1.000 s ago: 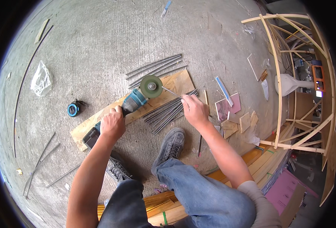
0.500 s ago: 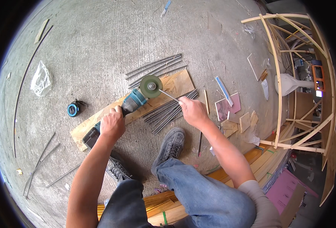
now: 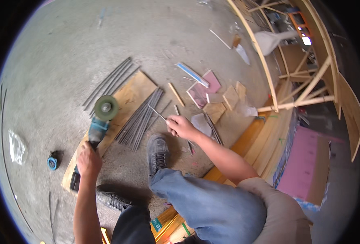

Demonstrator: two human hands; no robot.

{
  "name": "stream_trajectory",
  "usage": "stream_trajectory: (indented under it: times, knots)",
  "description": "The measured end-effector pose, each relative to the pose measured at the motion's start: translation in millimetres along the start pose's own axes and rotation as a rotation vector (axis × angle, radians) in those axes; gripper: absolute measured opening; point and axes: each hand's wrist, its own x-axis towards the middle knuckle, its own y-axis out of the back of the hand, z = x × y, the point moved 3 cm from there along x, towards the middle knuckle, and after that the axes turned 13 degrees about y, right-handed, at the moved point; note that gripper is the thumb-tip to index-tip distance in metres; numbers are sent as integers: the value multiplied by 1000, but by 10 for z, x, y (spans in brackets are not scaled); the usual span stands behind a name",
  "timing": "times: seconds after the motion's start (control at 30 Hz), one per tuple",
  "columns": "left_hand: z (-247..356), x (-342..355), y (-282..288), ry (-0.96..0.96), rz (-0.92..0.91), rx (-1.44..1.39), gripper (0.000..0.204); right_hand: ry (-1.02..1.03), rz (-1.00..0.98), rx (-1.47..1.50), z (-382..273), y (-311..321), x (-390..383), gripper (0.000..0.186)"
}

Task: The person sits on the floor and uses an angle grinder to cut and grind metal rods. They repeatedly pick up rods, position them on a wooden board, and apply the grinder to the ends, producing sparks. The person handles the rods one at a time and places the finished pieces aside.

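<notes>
My left hand [image 3: 89, 158] grips the body of a teal angle grinder [image 3: 98, 122] whose round grey-green disc rests over a wooden board [image 3: 135, 89] on the concrete floor. My right hand [image 3: 180, 126] pinches a thin metal rod [image 3: 157, 113] that points up-left toward the board. A bundle of grey metal rods [image 3: 141, 118] lies along the board's right edge, just left of that hand. A second row of rods [image 3: 108, 81] lies beyond the board. My dark shoe [image 3: 157, 150] stands below the bundle.
Wood offcuts and pink tile pieces [image 3: 208, 91] lie to the right of the rods. A curved wooden frame [image 3: 293, 81] and stacked boards [image 3: 269, 134] stand at the right. A small blue-black round object [image 3: 53, 162] and a clear plastic bag [image 3: 16, 146] lie at the left.
The view has swung, so the board and grinder now sit further left. My right hand has lifted a single rod off the bundle and drawn it back toward me.
</notes>
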Motion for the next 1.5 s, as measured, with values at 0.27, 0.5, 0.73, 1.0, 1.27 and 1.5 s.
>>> stream_trajectory:
  times: [0.27,0.5,0.73,1.0,1.27,1.5]
  knots:
    - [127,-25,3,-69,65,11,37,-76,637,-952,1137,960,-1443,36]
    - [97,-13,-11,-39,63,19,37,-197,331,-746,901,491,-621,38]
    - [143,-7,-28,-36,51,-11,36,-83,407,-736,893,495,-392,34]
    - [130,-18,35,13,-28,10,38,327,286,-447,-60,148,-312,25]
    - [78,-19,61,-6,-9,-17,37,509,163,-548,-651,-183,248,24]
    - [58,-20,44,-6,-23,-39,36,584,209,-648,-789,-312,540,19]
